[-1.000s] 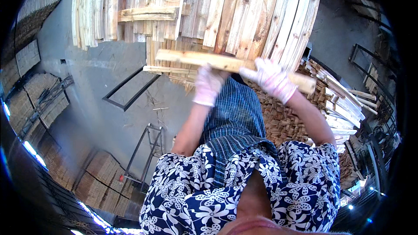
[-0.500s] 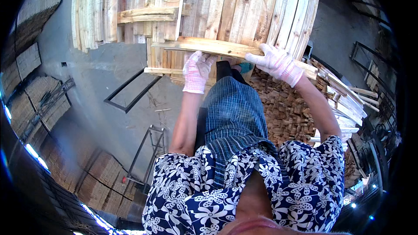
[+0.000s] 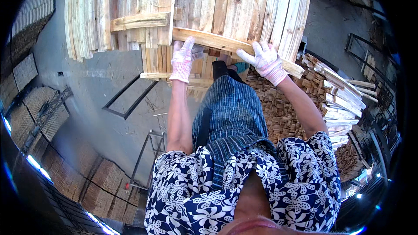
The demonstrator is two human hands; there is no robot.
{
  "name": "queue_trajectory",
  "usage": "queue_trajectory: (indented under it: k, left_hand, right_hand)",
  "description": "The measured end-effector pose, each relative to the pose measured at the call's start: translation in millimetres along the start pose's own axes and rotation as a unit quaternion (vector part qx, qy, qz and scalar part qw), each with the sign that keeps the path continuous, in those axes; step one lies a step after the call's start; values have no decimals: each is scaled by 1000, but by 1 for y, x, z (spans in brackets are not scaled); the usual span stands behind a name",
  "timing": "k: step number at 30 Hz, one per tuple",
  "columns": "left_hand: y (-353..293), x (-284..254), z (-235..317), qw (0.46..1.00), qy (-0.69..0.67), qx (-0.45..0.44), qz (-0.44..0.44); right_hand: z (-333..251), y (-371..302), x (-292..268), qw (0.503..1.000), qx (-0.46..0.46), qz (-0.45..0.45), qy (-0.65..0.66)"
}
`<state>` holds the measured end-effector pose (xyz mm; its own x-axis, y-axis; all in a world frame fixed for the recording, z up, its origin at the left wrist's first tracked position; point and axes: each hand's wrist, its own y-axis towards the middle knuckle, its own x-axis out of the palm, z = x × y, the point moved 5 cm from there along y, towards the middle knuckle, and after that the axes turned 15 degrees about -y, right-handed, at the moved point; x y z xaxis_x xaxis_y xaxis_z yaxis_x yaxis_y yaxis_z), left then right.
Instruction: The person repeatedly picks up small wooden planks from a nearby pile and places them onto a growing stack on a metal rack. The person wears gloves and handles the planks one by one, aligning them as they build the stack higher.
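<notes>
A wooden slat (image 3: 209,38) lies across the near ends of a layer of upright-running slats (image 3: 235,4), its right side tilted toward me. My right hand (image 3: 264,62), in a whitish knit glove, is on its right part, fingers over the top edge and thumb stretched left along the front. A piece of wood (image 3: 292,67) sticks out past that hand; I cannot tell whether it belongs to the same slat. My left hand (image 3: 183,61), gloved alike, is at the slat's left end with its fingers stretched out, touching or just in front of it.
A short crosspiece (image 3: 139,21) rests on the slats at left. Below my right arm lies a big heap of small wood pieces (image 3: 287,109), with pale boards (image 3: 344,104) beside it. Black metal frames (image 3: 130,100) stand on the grey floor; stacked wood (image 3: 100,182) lines the left.
The slat has turned so that its right side dips toward me, and its left end now meets the long slat's edge. My left hand has shifted left, its fingers stretching out.
</notes>
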<state>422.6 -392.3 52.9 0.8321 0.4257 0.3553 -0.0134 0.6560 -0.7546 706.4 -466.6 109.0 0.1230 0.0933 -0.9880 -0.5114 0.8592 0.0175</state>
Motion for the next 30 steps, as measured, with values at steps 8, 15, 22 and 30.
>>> queue_trajectory:
  k: [8, 15, 22, 30]
  left_hand:
    - [16, -4, 1, 998, -47, 42, 16]
    - [39, -13, -5, 992, 91, 82, 35]
    - [71, -77, -29, 993, 48, -86, 61]
    - [-26, 67, -138, 824, 433, -80, -357]
  right_hand:
    - [14, 18, 8, 995, 67, 35, 59]
    - [18, 24, -2, 985, 95, -72, 121]
    - [-26, 15, -4, 915, 342, -48, 210]
    - [-42, -240, -17, 633, 735, -165, 181]
